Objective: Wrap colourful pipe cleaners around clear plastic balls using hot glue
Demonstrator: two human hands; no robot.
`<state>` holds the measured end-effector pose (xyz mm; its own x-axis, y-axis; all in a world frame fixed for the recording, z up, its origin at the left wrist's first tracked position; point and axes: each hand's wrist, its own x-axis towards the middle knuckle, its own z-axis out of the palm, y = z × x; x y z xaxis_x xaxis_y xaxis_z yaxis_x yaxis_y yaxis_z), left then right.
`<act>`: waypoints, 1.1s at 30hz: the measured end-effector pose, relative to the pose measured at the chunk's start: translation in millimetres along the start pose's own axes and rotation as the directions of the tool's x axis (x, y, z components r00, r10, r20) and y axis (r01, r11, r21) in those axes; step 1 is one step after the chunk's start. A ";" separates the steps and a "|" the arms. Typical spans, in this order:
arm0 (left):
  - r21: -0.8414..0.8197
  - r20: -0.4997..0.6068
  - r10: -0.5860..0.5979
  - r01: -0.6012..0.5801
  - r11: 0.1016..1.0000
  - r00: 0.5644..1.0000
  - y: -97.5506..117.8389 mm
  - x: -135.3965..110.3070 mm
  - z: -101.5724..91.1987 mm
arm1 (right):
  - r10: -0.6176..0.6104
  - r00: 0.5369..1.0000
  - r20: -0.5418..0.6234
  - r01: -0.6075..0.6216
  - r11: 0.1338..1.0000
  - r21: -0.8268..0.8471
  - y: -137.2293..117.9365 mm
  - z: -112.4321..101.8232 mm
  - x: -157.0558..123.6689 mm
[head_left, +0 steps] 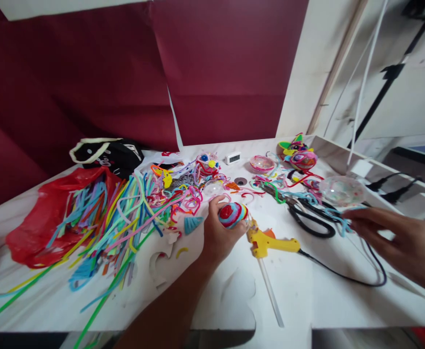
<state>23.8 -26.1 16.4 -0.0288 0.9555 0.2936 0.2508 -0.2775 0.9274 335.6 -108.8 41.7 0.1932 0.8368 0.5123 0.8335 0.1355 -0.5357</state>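
Observation:
My left hand (221,232) is wrapped around a ball (234,213) coiled with red, blue and yellow pipe cleaner, above the middle of the table. Just right of that ball lies a yellow glue gun (270,242), with a clear glue stick (269,291) jutting from it toward the table's front edge. At the right, my right hand (387,232) is somewhat blurred, its fingertips pinched together on a light blue pipe cleaner (338,220). Black-handled scissors (312,223) lie to the left of those fingertips. Behind them sits a clear plastic half-sphere (343,189).
A red plastic bag (34,223) and a heap of loose pipe cleaners (125,218) cover the left side. Finished-looking pipe-cleaner figures (300,155) stand at the back right. The glue gun's black cord (343,276) loops under my right hand. A small digital clock (233,158) stands behind.

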 end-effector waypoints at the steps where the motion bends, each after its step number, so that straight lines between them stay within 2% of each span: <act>1: 0.000 -0.002 0.002 -0.002 1.000 1.000 0.1 0.6 -0.4 | -0.111 0.992 0.067 0.112 0.994 -0.014 -12.8 6.8 6.3; 3: 0.003 -0.005 0.007 -0.007 1.000 1.000 -0.1 1.6 -1.0 | -0.266 0.956 0.120 0.266 0.964 0.015 -34.8 22.8 21.0; 5: 0.008 -0.008 0.008 -0.008 1.000 1.000 -0.6 2.5 -1.5 | -0.315 0.934 0.168 0.310 0.949 0.059 -51.0 41.0 34.6; 9: 0.014 -0.022 0.003 -0.003 1.000 1.000 -1.8 4.0 -1.5 | -0.222 0.939 0.262 0.204 0.974 0.096 -74.2 72.6 44.1; 12: 0.023 -0.016 0.022 -0.022 0.999 1.000 -2.7 3.4 -1.0 | -0.331 0.920 0.212 0.293 0.937 0.191 -90.5 84.2 35.8; 15: 0.054 -0.007 0.049 -0.048 0.997 0.999 -3.2 1.8 -0.6 | -0.333 0.921 0.200 0.266 0.916 0.300 -103.2 88.4 23.0; 17: 0.067 -0.001 0.059 -0.059 0.996 0.998 -2.9 0.9 -0.3 | -0.337 0.923 0.187 0.262 0.904 0.337 -107.1 91.2 16.0; 22: 0.086 0.014 0.089 -0.090 0.992 0.996 -2.1 -0.6 0.7 | -0.485 0.864 0.134 0.417 0.840 0.347 -104.8 102.5 7.6; 29: 0.103 0.029 0.126 -0.129 0.986 0.992 -4.1 -2.0 2.2 | -0.506 0.855 0.114 0.438 0.822 0.365 -102.5 112.1 3.6; 33: 0.104 0.044 0.119 -0.123 0.987 0.992 -1.5 -3.3 1.9 | -0.494 0.858 0.140 0.423 0.834 0.354 -101.9 114.0 2.5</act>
<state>25.3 -28.6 13.7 0.0435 0.9190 0.3918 0.3515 -0.3812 0.8551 192.2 -60.1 21.0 -0.3184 0.7252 0.6104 0.5939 0.6545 -0.4679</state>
